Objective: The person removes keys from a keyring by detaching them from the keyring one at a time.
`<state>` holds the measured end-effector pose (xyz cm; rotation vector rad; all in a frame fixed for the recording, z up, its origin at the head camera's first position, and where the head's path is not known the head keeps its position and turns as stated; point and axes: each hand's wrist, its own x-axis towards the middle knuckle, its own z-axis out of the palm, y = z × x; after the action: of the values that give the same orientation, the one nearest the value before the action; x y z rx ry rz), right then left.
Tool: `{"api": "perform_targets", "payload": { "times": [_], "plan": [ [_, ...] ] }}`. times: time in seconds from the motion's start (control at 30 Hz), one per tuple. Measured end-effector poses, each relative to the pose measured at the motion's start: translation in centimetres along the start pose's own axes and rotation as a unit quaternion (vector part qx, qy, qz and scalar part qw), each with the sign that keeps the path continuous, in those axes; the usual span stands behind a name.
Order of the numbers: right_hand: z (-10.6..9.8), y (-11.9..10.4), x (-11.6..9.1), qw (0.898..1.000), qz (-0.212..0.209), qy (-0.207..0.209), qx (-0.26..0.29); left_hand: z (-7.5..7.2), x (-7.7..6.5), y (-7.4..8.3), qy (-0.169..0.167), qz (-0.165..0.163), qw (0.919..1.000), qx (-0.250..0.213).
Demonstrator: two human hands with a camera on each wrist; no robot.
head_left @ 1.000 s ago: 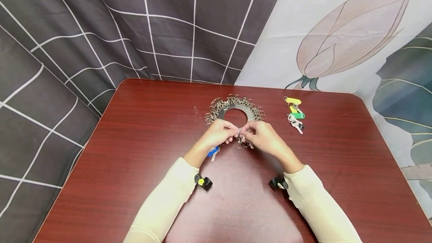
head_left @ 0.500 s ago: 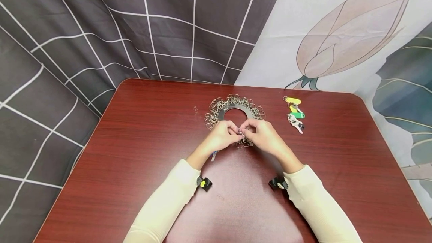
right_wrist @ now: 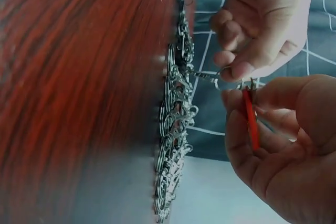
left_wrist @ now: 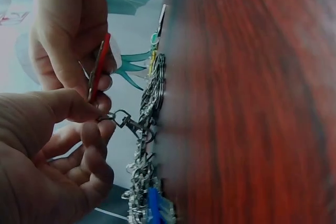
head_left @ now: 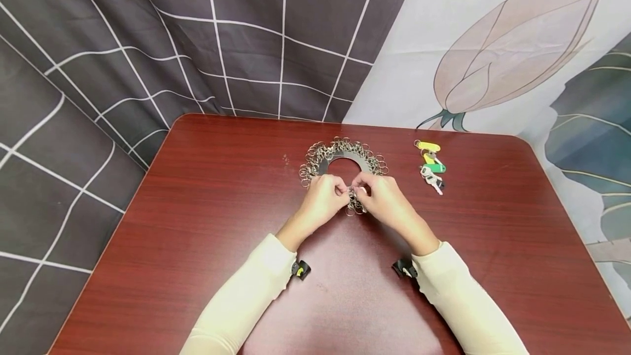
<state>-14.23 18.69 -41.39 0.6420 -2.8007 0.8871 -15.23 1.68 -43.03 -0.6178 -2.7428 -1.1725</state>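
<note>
A flat grey ring (head_left: 352, 155) ringed with metal swivel clasps and split rings lies on the table under both hands. My left hand (head_left: 321, 197) pinches a split ring joined to a swivel clasp (left_wrist: 126, 121), which is pulled up from the cluster. In the right wrist view, my right hand (right_wrist: 294, 135) holds a red key tag (right_wrist: 251, 121) with a metal key along it, right against the left fingertips. Finger and thumb hide where the tag's loop meets the split ring. A blue tag (left_wrist: 153, 203) hangs at the grey ring's near left, hidden behind the left hand in the head view.
Toward the table's back right lie a yellow key tag (head_left: 429, 147), a green key tag (head_left: 435, 168) and several keys (head_left: 432, 180). The reddish-brown table (head_left: 222, 179) backs onto a dark grid-patterned curtain (head_left: 251, 48).
My left hand has shifted slightly right and turned, covering the blue tag and its key in the head view. The right hand stays almost in place beside it.
</note>
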Motion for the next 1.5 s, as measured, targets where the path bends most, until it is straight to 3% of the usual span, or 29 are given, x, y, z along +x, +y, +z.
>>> {"api": "perform_targets", "payload": {
  "times": [0.17, 0.37, 0.5, 0.6, 0.7, 0.8, 0.9, 1.1, 1.3, 1.43, 1.5],
  "plan": [
    [-0.1, -0.1, 0.0, 0.999, 0.03, -0.008, -0.013, 0.0, -0.1, 0.0, 0.015, 0.023, 0.9995, 0.014],
    [-0.4, 0.0, 0.0, 0.994, 0.086, -0.053, 0.038, 0.1, -0.3, 0.1, 0.022, 0.028, 0.9994, 0.001],
    [-0.5, 0.4, 0.1, 0.991, 0.101, -0.061, 0.06, 0.1, -0.3, 0.3, 0.014, 0.027, 0.9994, -0.016],
    [-0.5, 0.7, 0.1, 0.992, 0.095, -0.053, 0.065, 0.1, -0.2, 0.3, -0.004, 0.013, 0.9993, -0.034],
    [-0.5, 0.7, 0.1, 0.993, 0.086, -0.047, 0.069, -0.1, -0.1, 0.1, -0.03, -0.032, 0.9948, -0.092],
    [-0.4, 0.7, 0.1, 0.993, 0.08, -0.047, 0.076, -0.4, 0.1, -0.2, -0.06, -0.089, 0.9758, -0.19],
    [-0.4, 0.6, 0.0, 0.993, 0.074, -0.05, 0.079, -0.5, 0.3, -0.5, -0.081, -0.144, 0.9427, -0.29],
    [-0.5, 0.3, -0.1, 0.997, 0.036, -0.046, 0.055, -0.1, 0.7, -1.3, -0.098, -0.221, 0.8883, -0.391],
    [-0.5, -0.1, -0.1, 0.999, -0.011, -0.037, 0.028, 0.0, 0.8, -1.6, -0.113, -0.246, 0.8611, -0.431],
    [-0.4, 0.0, -0.1, 0.998, -0.038, -0.032, 0.023, 0.0, 0.7, -1.7, -0.117, -0.265, 0.8359, -0.466],
    [-0.3, 0.0, 0.0, 0.998, -0.047, -0.033, 0.021, 0.0, 0.7, -1.7, -0.117, -0.268, 0.8323, -0.471]
  ]
}}
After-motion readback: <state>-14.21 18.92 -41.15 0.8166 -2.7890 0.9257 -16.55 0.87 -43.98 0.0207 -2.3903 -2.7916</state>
